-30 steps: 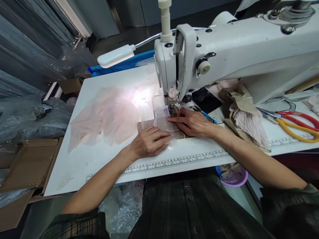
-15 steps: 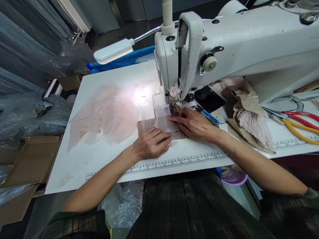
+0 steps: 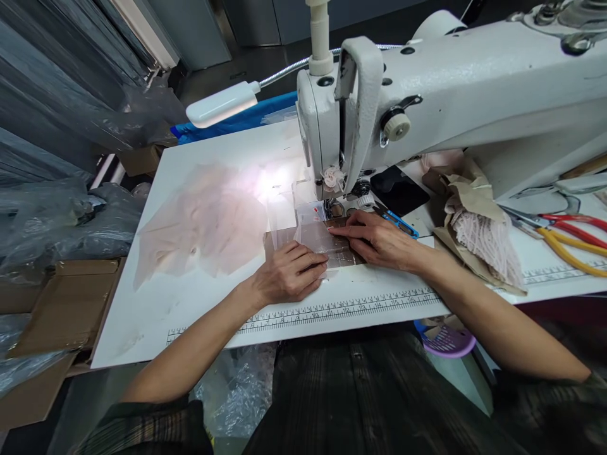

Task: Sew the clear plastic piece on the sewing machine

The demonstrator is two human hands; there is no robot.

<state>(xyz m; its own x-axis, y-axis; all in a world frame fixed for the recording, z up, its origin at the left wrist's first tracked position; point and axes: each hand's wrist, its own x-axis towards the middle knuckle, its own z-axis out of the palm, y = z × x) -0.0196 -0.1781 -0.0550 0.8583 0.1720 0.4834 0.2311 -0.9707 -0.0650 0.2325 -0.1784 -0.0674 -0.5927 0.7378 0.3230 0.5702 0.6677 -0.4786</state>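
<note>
A thin, sheer pale fabric piece [image 3: 310,237] lies on the metal plate in front of the presser foot [image 3: 334,208] of the white sewing machine [image 3: 322,133]. My left hand [image 3: 294,272] is on the near left part of this fabric, its fingers bent and closed on the near edge. From the other side, my right hand [image 3: 379,239] has its index finger stretched along the fabric close to the foot, the other fingers folded beneath. Exactly how the right fingertips grip the cloth is partly hidden. Blue thread snips [image 3: 398,221] lie just beyond my right hand.
Sheer pink fabric [image 3: 203,221] spreads over the white table [image 3: 137,328] at left. A lamp [image 3: 222,104] shines beside the machine head. At right are a dark phone-like slab [image 3: 398,189], brown paper [image 3: 469,183] around pale pink trim [image 3: 484,234], and scissors [image 3: 569,243]. A printed ruler [image 3: 313,313] runs along the front.
My right hand has shifted slightly to the right along the fabric. My left hand stays nearly in place. The whole view has moved a little.
</note>
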